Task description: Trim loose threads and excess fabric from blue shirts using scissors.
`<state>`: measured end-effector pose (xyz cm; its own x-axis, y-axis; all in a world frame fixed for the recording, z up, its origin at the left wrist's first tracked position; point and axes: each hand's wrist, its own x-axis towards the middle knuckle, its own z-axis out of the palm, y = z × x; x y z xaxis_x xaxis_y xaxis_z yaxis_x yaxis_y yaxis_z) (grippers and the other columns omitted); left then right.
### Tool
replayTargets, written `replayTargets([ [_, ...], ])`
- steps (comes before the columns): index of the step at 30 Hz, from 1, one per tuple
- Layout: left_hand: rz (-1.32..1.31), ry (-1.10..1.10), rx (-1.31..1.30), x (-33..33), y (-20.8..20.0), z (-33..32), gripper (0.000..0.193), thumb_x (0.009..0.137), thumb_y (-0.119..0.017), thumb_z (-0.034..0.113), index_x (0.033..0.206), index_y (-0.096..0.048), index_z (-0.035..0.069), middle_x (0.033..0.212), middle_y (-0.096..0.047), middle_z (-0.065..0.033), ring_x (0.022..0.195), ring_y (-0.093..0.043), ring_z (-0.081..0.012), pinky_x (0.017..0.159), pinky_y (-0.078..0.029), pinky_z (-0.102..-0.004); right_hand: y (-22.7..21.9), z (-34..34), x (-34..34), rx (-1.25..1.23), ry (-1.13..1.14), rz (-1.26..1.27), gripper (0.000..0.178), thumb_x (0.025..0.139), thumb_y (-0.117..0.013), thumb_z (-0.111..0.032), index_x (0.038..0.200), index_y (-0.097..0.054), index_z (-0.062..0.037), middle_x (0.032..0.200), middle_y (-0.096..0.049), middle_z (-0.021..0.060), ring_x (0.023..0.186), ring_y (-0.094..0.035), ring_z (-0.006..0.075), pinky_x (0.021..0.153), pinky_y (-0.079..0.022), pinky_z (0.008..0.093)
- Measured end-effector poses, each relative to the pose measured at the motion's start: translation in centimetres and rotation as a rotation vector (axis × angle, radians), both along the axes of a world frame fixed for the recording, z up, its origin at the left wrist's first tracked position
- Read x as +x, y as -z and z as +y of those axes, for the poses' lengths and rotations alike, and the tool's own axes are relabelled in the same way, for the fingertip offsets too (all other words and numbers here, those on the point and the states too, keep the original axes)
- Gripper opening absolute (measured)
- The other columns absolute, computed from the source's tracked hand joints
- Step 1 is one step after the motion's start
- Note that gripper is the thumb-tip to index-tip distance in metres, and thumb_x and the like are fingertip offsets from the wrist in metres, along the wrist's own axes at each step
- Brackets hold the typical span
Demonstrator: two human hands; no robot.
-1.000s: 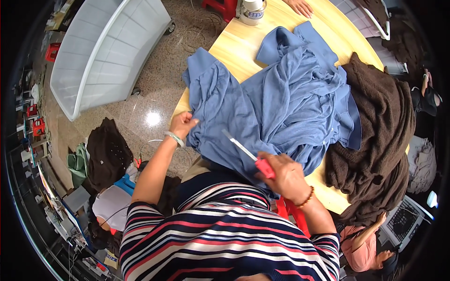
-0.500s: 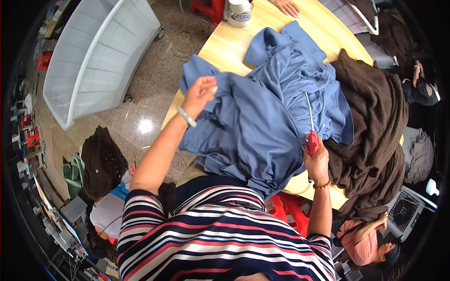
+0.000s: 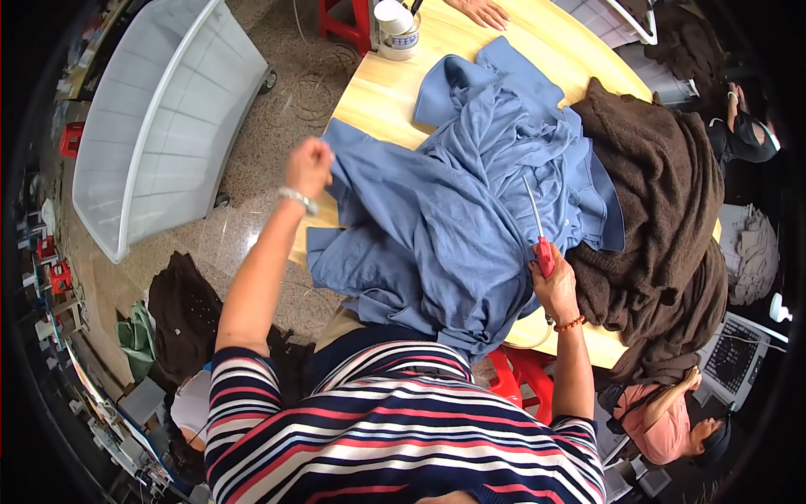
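A crumpled blue garment [image 3: 420, 210] spreads over the wooden table and hangs toward my waist. My left hand [image 3: 309, 168] is closed at its far left corner, pinching the cloth between the fingers and pulling it taut. My right hand [image 3: 556, 286] grips a red-handled tool with a long thin metal rod [image 3: 546, 256]. The rod points away from me over the blue cloth; I cannot tell whether its tip touches. A small metal fitting and a thin tube show just below the handle.
A brown knitted pile [image 3: 651, 193] lies right of the garment. At the table's [image 3: 378, 97] far edge stand a white-lidded jar [image 3: 397, 38] and another person's hand [image 3: 480, 10]. A grey wheeled bin [image 3: 159, 126] is on the left. A red stool [image 3: 525, 378] sits under the table.
My left hand has moved left and closed on the garment's corner, stretching the cloth leftward. My right hand still holds the tool in nearly the same place. The whole view has shifted slightly.
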<state>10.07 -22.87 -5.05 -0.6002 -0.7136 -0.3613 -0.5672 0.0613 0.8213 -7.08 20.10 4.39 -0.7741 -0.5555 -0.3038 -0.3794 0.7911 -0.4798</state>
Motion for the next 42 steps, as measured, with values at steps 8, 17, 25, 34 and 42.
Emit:
replayTargets([
  [8,0.328,-0.224,0.276,-5.5,0.5,3.9,0.045,0.083,-0.073,0.012,0.121,-0.050,0.008,0.096,-0.057,-0.0041,0.079,-0.059,-0.0127,0.058,-0.053,-0.0262,0.4,0.4,0.1,0.018,-0.042,0.054,0.027,0.083,-0.066,-0.009,0.108,-0.058,-0.0038,0.089,-0.064,0.0199,0.085,-0.064,0.0383,0.074,-0.050,0.0398],
  [17,0.281,-0.327,1.131,-1.5,2.8,3.4,0.031,0.086,-0.073,0.028,0.107,-0.056,0.013,0.097,-0.064,-0.0037,0.079,-0.061,-0.0153,0.060,-0.050,-0.0235,-6.6,-3.2,2.1,-0.079,-0.103,0.079,0.028,0.083,-0.069,-0.018,0.107,-0.059,-0.0057,0.088,-0.064,0.0181,0.081,-0.062,0.0371,0.071,-0.050,0.0435],
  [25,0.187,-0.139,1.256,-1.1,2.6,2.9,0.023,0.089,-0.067,0.034,0.089,-0.058,0.012,0.072,-0.057,0.0023,0.045,-0.033,-0.0059,0.035,-0.022,-0.0179,-7.3,-9.8,3.3,-0.108,-0.468,-0.018,0.030,0.081,-0.067,-0.016,0.108,-0.058,-0.0065,0.088,-0.065,0.0150,0.084,-0.063,0.0341,0.072,-0.050,0.0408],
  [34,0.476,-0.391,1.126,3.4,-1.6,3.6,0.009,0.089,-0.067,0.016,0.094,-0.064,0.010,0.073,-0.059,0.0024,0.068,-0.056,-0.0089,0.072,-0.048,-0.0263,-5.4,-11.6,3.4,-0.111,-0.559,-0.041,0.025,0.083,-0.068,-0.016,0.104,-0.060,-0.0055,0.083,-0.064,0.0132,0.077,-0.062,0.0328,0.067,-0.049,0.0399],
  [42,0.767,-0.358,1.210,-1.7,-1.2,6.2,0.014,0.094,-0.059,0.017,0.105,-0.062,0.009,0.094,-0.068,-0.0025,0.079,-0.066,-0.0115,0.068,-0.054,-0.0240,-6.6,-13.4,3.1,-0.089,-0.590,-0.043,0.027,0.083,-0.068,-0.018,0.105,-0.060,-0.0050,0.077,-0.064,0.0145,0.074,-0.063,0.0334,0.065,-0.049,0.0412],
])
